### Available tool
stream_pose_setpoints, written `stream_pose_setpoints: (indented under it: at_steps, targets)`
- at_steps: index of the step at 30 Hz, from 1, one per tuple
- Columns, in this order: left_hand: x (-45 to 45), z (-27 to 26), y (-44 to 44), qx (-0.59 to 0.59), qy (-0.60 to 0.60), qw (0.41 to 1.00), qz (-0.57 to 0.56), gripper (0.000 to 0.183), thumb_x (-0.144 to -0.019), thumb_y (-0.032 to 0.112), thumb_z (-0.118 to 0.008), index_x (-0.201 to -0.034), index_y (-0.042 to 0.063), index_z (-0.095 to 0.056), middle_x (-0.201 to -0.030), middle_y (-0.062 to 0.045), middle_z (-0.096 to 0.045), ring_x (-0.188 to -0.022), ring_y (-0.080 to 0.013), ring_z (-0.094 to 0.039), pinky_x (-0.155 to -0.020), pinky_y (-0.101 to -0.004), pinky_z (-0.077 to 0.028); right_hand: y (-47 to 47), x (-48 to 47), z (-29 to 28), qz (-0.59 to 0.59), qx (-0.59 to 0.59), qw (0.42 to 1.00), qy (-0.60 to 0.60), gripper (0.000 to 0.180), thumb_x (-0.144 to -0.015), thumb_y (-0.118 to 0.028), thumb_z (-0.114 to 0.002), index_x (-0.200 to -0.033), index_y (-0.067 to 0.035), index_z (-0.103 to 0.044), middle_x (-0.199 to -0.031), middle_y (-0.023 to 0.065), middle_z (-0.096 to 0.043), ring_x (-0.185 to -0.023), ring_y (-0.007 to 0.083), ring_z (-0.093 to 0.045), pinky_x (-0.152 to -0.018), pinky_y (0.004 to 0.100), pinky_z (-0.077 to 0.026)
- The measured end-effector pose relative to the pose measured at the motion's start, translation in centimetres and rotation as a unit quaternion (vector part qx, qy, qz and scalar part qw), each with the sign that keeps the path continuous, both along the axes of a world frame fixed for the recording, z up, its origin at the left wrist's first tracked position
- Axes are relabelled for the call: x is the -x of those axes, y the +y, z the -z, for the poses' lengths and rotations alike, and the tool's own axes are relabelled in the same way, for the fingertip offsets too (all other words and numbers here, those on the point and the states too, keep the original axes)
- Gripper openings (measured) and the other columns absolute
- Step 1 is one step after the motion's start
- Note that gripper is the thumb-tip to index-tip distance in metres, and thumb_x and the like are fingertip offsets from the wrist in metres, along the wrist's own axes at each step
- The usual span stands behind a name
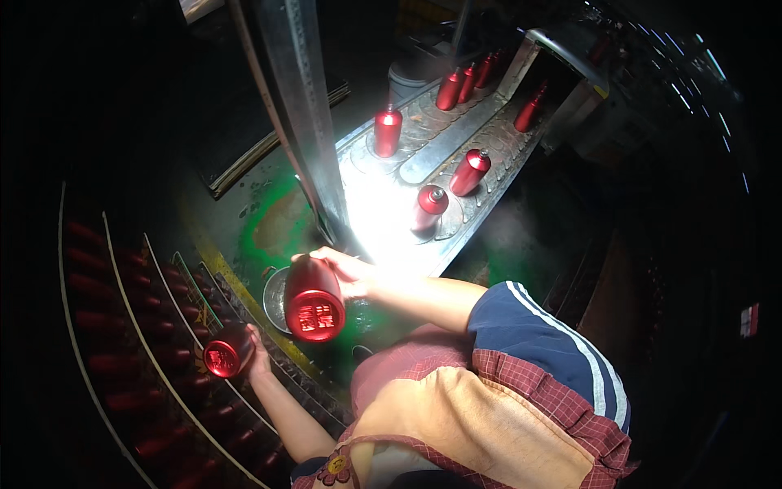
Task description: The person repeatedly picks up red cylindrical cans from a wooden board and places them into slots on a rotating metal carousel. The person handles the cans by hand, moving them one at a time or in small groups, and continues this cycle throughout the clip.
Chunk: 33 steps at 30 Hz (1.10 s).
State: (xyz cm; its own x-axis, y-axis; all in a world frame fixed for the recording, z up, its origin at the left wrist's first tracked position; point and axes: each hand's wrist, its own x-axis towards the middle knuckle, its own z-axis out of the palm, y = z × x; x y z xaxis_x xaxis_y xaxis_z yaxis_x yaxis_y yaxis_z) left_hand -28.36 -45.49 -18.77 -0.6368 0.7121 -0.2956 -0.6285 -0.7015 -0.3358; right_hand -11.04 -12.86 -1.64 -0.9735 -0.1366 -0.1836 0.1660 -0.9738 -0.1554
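Observation:
My right hand (345,269) is wrapped around a red metallic-coated bottle (314,293), whose embossed base faces me. Lower and to the left, my left hand (259,354) grips a second red bottle (225,353), also with its base turned towards me. The necks of both held bottles are hidden. Beyond my right forearm runs a metal slat conveyor (443,153). Upright on its near end stand red bottles, one (430,209) closest to me, another (470,172) just behind it and one (388,131) on the far lane. Glare washes out the conveyor's near corner.
Racks (140,330) with several rows of red bottles curve along my left side. A metal post (305,116) rises beside the conveyor. A metal pot (278,299) sits partly behind the right-hand bottle. A hooded opening (550,61) spans one conveyor lane. A pale bucket (406,82) stands behind.

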Motion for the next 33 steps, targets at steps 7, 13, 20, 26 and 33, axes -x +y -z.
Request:
stream_pose_setpoints:
  at_steps: [7, 13, 20, 26, 33]
  targets:
    - [-10.7, -5.5, 2.5, -0.018, 0.118, 0.986, 0.12, 0.07, -0.095, 0.048, -0.055, -0.142, -0.001, -0.037, -0.138, -0.033, -0.039, -0.13, -0.048, -0.039, -0.11, -0.0532, -0.038, 20.7, -29.0, -4.2, 0.251, -0.284, 0.908, -0.179, 0.052, -0.09, -0.028, -0.062, -0.136, -0.012, -0.048, -0.121, 0.0098, -0.063, -0.11, 0.0232, -0.062, -0.091, 0.0438, -0.054]
    - [-16.5, -15.3, 15.9, 0.182, 0.405, 0.893, 0.078, 0.06, -0.095, 0.054, -0.051, -0.134, 0.009, -0.049, -0.13, -0.014, -0.054, -0.12, -0.0312, -0.052, -0.102, -0.0466, -0.045, 44.2, -38.9, -9.2, 0.454, -0.655, 0.521, -0.305, 0.041, -0.08, -0.019, -0.073, -0.12, -0.012, -0.065, -0.112, 0.0084, -0.064, -0.104, 0.024, -0.063, -0.09, 0.0355, -0.052]
    - [-28.1, -31.1, 36.7, 0.434, 0.46, 0.775, -0.016, 0.05, -0.095, 0.046, -0.055, -0.131, 0.012, -0.05, -0.119, -0.006, -0.06, -0.102, -0.0226, -0.06, -0.09, -0.0361, -0.051, 60.3, -33.5, -3.1, 0.424, -0.802, 0.208, -0.366, 0.047, -0.069, -0.019, -0.078, -0.113, -0.032, -0.069, -0.136, 0.0146, -0.045, -0.121, 0.0435, -0.041, -0.103, 0.0473, -0.041]
    - [-33.2, -34.5, 54.9, 0.411, 0.684, 0.599, -0.064, 0.056, -0.087, 0.024, -0.071, -0.132, -0.001, -0.049, -0.134, -0.016, -0.053, -0.118, -0.0267, -0.055, -0.102, -0.0402, -0.045, 67.7, -33.5, 0.9, 0.347, -0.811, 0.247, -0.401, 0.046, -0.072, -0.018, -0.076, -0.114, -0.034, -0.069, -0.141, 0.0139, -0.042, -0.129, 0.0429, -0.036, -0.109, 0.0444, -0.038]
    - [-38.1, -30.5, 76.1, 0.39, 0.824, 0.401, -0.086, 0.043, -0.068, 0.005, -0.082, -0.11, 0.007, -0.071, -0.128, -0.013, -0.057, -0.121, -0.0283, -0.053, -0.103, -0.0374, -0.042, 67.6, -36.0, -0.2, 0.436, -0.798, 0.193, -0.369, 0.048, -0.073, -0.011, -0.078, -0.116, -0.03, -0.069, -0.143, 0.0134, -0.043, -0.13, 0.0394, -0.038, -0.107, 0.044, -0.04]
